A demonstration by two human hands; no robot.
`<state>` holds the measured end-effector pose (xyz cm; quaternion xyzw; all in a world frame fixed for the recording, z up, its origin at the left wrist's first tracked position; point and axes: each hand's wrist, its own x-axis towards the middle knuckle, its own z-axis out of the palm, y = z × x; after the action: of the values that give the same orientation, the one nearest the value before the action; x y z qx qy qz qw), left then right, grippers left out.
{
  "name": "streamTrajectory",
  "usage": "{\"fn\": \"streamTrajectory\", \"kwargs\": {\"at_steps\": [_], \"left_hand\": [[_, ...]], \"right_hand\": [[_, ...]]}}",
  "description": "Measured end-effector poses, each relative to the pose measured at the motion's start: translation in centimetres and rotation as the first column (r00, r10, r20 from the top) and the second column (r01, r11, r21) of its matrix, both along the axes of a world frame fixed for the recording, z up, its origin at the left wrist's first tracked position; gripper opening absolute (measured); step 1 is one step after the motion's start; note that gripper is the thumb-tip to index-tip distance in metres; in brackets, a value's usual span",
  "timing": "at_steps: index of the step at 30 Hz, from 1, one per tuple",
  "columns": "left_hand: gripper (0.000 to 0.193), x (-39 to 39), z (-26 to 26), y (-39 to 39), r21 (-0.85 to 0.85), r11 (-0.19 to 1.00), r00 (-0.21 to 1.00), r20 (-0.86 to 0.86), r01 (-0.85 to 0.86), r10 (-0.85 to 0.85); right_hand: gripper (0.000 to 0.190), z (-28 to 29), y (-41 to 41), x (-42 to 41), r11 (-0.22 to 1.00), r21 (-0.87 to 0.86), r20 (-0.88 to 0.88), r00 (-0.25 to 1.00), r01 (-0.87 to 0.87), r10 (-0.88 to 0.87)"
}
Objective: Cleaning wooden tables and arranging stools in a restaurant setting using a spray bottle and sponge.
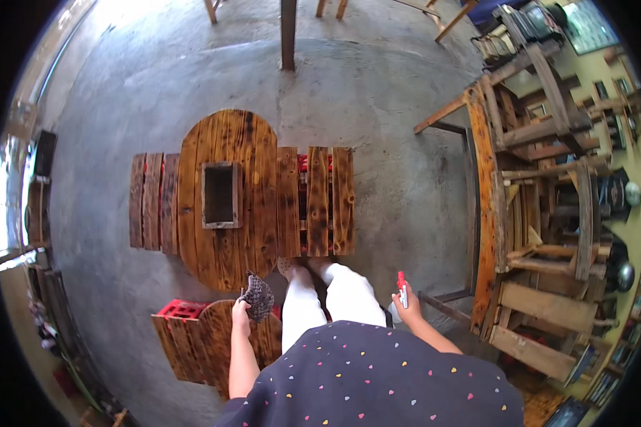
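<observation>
My left hand grips a dark, speckled cloth, which hangs out to the right of the fingers. Around the neck of a spray bottle with a red and white trigger head, my right hand is closed; the bottle's pale body shows only in part beneath it. Ahead of my feet stands an oval table of stained wood planks. On its top is a rectangular wooden box with a dark inside. The cloth is near the table's front end, seemingly apart from it.
Slatted benches on red crates flank the oval table. Another wooden table with a red crate beside it is at lower left. Stacked wooden furniture lines the right side. A dark post rises from the concrete floor.
</observation>
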<state>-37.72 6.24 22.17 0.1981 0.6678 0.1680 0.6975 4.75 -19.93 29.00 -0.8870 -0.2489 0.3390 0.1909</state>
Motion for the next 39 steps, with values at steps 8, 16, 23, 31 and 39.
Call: {"fn": "streamTrajectory", "kwargs": {"at_steps": [8, 16, 23, 31, 39], "left_hand": [[0.049, 9.2, 13.0, 1.4, 0.059, 0.968, 0.908, 0.365, -0.243, 0.206], [0.059, 24.4, 24.6, 1.1, 0.058, 0.947, 0.594, 0.791, -0.315, 0.149], [0.062, 37.5, 27.3, 0.3, 0.054, 0.965, 0.423, 0.904, -0.256, 0.061], [0.065, 46.1, 30.1, 3.5, -0.061, 0.973, 0.381, 0.913, -0.223, 0.144], [0.05, 53.5, 26.2, 13.6, -0.159, 0.952, 0.34, 0.908, -0.263, 0.245]], "right_hand": [[0.061, 2.8, -5.2, 4.7, 0.999, 0.015, -0.057, 0.997, 0.047, -0.046], [0.058, 5.5, -9.7, 15.5, 0.963, 0.257, -0.013, 0.997, 0.081, -0.08], [0.05, 10.8, -8.4, 23.8, 0.926, 0.37, 0.029, 0.995, 0.081, -0.098], [0.049, 11.0, 0.0, 31.9, 0.92, 0.388, 0.122, 0.986, 0.058, -0.113], [0.047, 8.5, 14.4, 44.1, 0.855, 0.505, 0.155, 0.987, -0.115, 0.041]]}}
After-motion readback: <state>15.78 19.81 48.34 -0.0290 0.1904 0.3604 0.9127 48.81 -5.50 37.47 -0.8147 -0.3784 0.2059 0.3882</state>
